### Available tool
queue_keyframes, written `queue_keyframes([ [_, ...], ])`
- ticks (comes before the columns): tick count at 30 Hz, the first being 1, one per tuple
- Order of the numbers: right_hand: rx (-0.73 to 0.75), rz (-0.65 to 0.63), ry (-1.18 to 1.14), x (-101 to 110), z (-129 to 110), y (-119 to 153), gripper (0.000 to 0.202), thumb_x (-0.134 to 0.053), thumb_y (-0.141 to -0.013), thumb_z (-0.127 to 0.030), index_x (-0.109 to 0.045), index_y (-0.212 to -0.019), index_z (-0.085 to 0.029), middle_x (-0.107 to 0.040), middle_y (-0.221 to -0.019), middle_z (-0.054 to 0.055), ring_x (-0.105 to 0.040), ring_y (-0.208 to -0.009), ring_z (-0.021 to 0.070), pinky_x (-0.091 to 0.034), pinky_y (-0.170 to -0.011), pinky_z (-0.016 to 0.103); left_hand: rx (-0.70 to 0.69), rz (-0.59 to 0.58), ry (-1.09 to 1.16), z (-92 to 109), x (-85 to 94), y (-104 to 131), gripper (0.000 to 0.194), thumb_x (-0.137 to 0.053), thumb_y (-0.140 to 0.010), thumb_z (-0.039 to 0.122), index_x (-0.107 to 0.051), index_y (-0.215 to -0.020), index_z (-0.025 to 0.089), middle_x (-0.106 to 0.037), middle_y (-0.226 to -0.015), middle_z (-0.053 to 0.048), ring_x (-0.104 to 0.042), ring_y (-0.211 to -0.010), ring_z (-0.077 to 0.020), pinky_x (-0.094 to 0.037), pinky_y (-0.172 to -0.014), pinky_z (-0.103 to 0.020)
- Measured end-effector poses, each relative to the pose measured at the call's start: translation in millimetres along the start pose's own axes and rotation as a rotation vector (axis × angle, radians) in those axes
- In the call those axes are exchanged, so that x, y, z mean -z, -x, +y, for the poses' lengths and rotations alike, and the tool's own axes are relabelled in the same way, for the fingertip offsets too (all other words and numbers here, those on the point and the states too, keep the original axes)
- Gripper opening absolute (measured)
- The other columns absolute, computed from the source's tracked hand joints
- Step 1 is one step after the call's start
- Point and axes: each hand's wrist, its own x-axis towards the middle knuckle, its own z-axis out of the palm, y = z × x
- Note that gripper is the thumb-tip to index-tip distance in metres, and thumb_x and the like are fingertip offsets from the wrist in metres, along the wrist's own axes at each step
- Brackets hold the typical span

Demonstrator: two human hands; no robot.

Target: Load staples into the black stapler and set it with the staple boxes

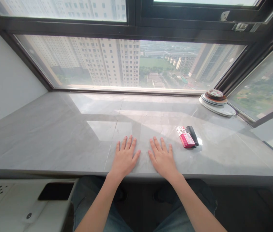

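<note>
My left hand (124, 158) lies palm down on the grey stone-look sill (54, 138), fingers spread and pointing toward the window. Beside it, with a small gap between the thumbs, my right hand (163, 157) rests flat in the same way. Neither hand holds anything. To the right of my right hand, not touching it, is a small pink and white box (186, 138). Right against that box lies a black object that looks like a stapler (193, 135), its left side partly hidden by the box.
At the back right corner stands a stack of round plates or discs (216, 98). A dark-framed window (131, 30) borders the far edge. Below the sill at the left is a white cabinet-like surface (5, 219) with a black phone-like rectangle (56, 191).
</note>
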Motion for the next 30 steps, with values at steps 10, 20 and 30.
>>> queue_keyframes([
  [10, -0.017, -0.040, 0.015, 6.6, 0.0, -0.4, 0.060, -0.029, -0.110, -0.047, -0.021, -0.168, -0.033, -0.011, -0.174, -0.003, -0.006, -0.160, 0.0335, -0.008, -0.125, 0.063, -0.021, 0.001, 0.020, -4.2, -0.8, 0.0, 0.062, -0.035, -0.108, 0.050, -0.027, -0.166, 0.030, -0.022, -0.173, -0.002, -0.016, -0.161, -0.0292, -0.017, -0.129, -0.055],
  [20, -0.018, -0.018, 0.004, 6.1, 1.1, -0.3, 0.060, -0.030, -0.110, -0.048, -0.024, -0.167, -0.033, -0.014, -0.174, -0.003, -0.008, -0.160, 0.0329, -0.008, -0.126, 0.062, -0.023, 0.004, 0.060, -6.4, -0.2, 1.0, 0.060, -0.037, -0.108, 0.050, -0.029, -0.165, 0.030, -0.023, -0.172, -0.002, -0.016, -0.161, -0.0274, -0.017, -0.130, -0.053],
  [30, -0.023, -0.021, 0.001, 6.2, 0.1, 0.1, 0.060, -0.029, -0.110, -0.047, -0.024, -0.167, -0.033, -0.015, -0.174, -0.002, -0.009, -0.160, 0.0328, -0.009, -0.126, 0.063, -0.023, -0.002, 0.079, -7.0, 1.3, 0.7, 0.060, -0.037, -0.108, 0.050, -0.032, -0.164, 0.030, -0.026, -0.171, -0.003, -0.019, -0.160, -0.0282, -0.019, -0.129, -0.054],
])
